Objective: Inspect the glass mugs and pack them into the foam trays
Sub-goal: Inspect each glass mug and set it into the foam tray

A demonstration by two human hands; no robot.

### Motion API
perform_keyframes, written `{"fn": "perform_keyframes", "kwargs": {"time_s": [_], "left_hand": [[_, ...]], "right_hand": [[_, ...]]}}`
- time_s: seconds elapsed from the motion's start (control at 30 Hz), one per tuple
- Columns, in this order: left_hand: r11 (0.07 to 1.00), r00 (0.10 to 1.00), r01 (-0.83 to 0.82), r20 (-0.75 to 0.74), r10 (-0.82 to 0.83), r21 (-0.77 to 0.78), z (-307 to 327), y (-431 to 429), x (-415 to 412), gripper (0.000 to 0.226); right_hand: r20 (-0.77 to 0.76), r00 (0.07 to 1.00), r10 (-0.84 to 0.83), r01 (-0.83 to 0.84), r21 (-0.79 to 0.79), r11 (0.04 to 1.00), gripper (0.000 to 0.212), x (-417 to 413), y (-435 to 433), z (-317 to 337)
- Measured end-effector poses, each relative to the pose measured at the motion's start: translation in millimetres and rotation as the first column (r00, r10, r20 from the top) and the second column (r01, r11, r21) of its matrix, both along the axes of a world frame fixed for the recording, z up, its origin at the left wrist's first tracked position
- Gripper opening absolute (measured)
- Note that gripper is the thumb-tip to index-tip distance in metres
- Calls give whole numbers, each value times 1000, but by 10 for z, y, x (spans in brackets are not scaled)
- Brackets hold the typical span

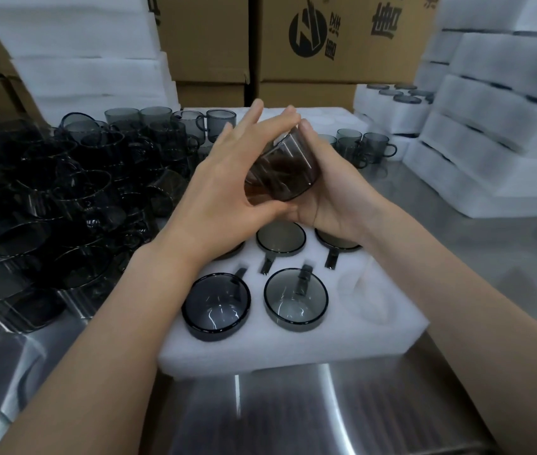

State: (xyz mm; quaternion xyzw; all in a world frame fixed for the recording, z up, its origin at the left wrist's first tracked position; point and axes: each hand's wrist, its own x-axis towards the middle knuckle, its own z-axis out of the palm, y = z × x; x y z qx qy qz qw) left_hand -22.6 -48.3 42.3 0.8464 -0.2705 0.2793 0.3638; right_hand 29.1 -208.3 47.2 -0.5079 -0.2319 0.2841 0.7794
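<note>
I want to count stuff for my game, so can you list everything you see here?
held mug: one, smoky grey glass, tilted between both hands
packed mugs: five showing, grey, in the front foam tray
front foam tray: one, white, on the table, front-right slot empty
loose mugs: a pile too big to count, dark grey, table's left
standing mugs: a few, grey, back right
foam tray stacks: several, white, right and back left
cardboard boxes: several, brown, at the back
table: one, shiny steel, under everything
left hand: one, straight fingers against the held mug
right hand: one, cupping the held mug
</note>
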Motion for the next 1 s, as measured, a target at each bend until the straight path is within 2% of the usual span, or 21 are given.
{"fn": "perform_keyframes", "kwargs": {"time_s": [0.13,0.3,0.33,0.47,0.57,0.83,1.0], "left_hand": [[1000,999,-16,-32,16,-1,-6,9,22,94],[994,995,-101,-18,101,41,-50,-9,57,92],[993,993,-114,-17,114,31,-55,-11,60,90],[993,993,-114,-44,113,-26,-57,-7,52,81],[995,996,-84,-37,82,-49,-36,-20,23,78],[999,999,24,-29,-25,-33,-27,-27,-10,81],[999,1000,21,-23,-20,32,-51,7,33,86]], "right_hand": [[89,988,-126,131,-53,990,47,-20,20,-30],[244,951,-192,203,-21,979,21,-43,42,-61],[255,944,-211,224,-23,974,20,-41,49,-63],[294,903,-314,344,-54,937,43,-52,70,-61],[391,856,-339,400,-84,913,35,-59,44,-69],[301,849,-434,460,-17,888,21,-43,6,-38],[311,781,-542,562,30,827,11,-52,10,-36]]}}
